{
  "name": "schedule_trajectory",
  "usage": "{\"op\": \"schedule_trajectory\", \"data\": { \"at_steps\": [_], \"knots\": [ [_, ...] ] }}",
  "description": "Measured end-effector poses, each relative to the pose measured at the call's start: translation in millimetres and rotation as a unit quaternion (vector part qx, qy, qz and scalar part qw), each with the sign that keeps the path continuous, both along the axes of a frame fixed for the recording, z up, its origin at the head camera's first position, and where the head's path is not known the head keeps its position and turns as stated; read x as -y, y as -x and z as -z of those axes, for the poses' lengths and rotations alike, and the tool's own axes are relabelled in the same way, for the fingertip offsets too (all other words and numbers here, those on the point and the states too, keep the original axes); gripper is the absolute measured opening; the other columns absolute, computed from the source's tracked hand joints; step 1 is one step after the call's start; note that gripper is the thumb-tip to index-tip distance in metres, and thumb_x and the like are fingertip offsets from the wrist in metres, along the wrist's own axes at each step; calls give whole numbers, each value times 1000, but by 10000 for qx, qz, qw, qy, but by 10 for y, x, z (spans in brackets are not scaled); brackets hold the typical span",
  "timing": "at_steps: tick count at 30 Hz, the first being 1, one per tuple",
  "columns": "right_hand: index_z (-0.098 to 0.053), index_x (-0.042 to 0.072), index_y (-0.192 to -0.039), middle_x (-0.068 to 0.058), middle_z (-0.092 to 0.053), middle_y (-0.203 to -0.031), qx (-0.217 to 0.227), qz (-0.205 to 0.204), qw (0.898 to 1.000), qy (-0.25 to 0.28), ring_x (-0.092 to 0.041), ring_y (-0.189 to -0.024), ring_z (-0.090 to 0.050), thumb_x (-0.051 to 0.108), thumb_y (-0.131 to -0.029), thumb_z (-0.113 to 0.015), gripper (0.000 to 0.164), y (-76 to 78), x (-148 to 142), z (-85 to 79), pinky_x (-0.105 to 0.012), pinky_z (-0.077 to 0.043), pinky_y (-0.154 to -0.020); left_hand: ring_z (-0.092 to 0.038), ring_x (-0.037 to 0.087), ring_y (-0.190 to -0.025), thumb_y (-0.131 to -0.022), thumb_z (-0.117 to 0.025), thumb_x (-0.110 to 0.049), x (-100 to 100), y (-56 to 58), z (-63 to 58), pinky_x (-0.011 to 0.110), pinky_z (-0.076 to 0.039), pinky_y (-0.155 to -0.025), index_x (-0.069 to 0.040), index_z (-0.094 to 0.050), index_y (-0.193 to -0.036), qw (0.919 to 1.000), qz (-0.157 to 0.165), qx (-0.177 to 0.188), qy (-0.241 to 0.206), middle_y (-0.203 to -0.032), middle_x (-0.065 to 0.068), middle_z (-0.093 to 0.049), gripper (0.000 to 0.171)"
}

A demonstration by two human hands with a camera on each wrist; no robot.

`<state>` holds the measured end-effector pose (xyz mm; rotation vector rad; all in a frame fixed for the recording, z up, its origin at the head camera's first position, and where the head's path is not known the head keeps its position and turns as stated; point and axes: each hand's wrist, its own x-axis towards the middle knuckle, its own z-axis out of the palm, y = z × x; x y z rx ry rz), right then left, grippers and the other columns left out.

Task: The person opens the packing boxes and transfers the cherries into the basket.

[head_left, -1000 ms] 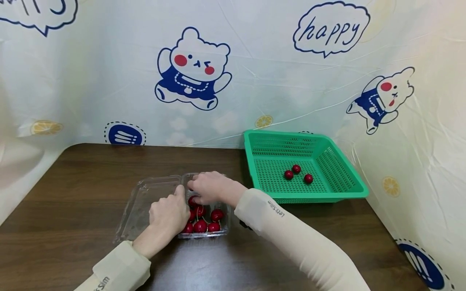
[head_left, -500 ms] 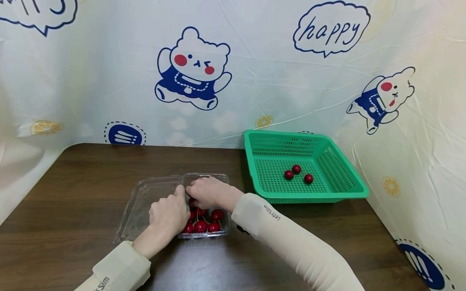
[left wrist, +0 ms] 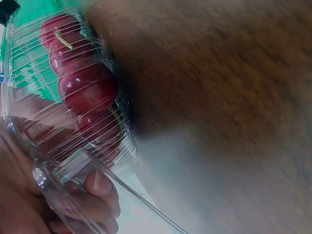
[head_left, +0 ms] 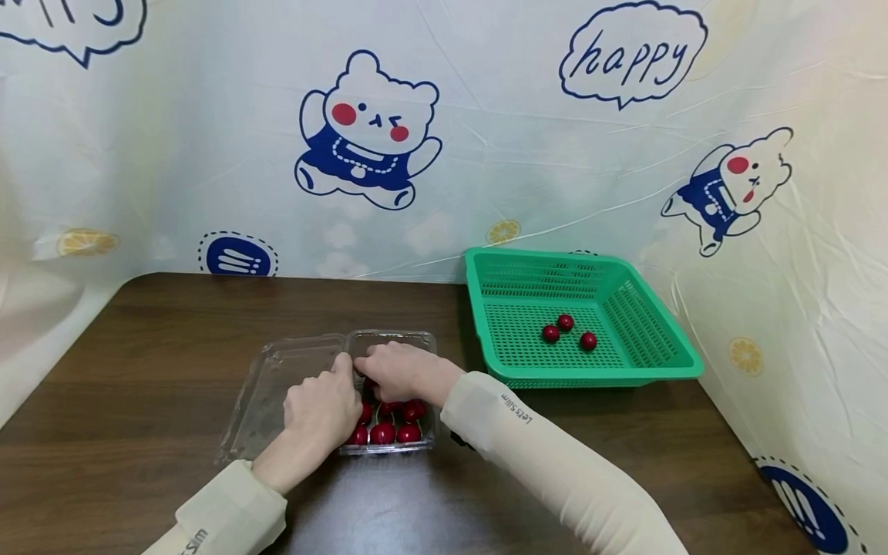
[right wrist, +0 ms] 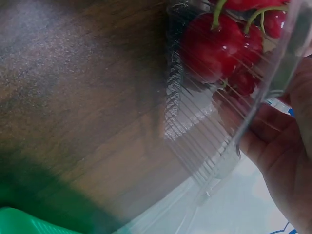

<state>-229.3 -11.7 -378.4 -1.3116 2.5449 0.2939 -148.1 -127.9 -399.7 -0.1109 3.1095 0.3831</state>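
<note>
A clear plastic fruit box (head_left: 416,337) holding several red cherries (head_left: 382,433) sits at the middle of the table. Its lid (head_left: 257,401) lies folded out to the left. My left hand (head_left: 322,408) grips the box at the hinge side; the left wrist view shows fingers (left wrist: 100,195) curled round the plastic rim. My right hand (head_left: 402,368) reaches down into the far part of the box. In the right wrist view its fingers (right wrist: 258,129) bend inside, close to a small cherry (right wrist: 241,82); whether they pinch it I cannot tell.
A green plastic basket (head_left: 590,372) stands at the back right, with 3 cherries (head_left: 565,322) on its floor. The brown wooden table (head_left: 139,432) ends at a printed cloth backdrop (head_left: 527,154) behind and to the right.
My right hand has lowered slightly into the box, and a cherry beside it has shifted a little towards the right. The left hand has stayed in place.
</note>
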Motion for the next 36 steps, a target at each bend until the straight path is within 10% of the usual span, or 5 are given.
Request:
{"op": "schedule_trajectory", "data": {
  "at_steps": [36],
  "knots": [
    [-59, 19, -124, -3, -60, -112, 87, 350, 9988, 330, -12, -85, -61, 21, -93, -64, 32, -11, -47, 104, -25, -55, -85, -60, 37, -54, -91, -52, -18, -8, 12, 10, 48, -45, -48, -3, -43, -93, 10000, 59, -39, 17, -68, 19, -63, 17]
  ]
}}
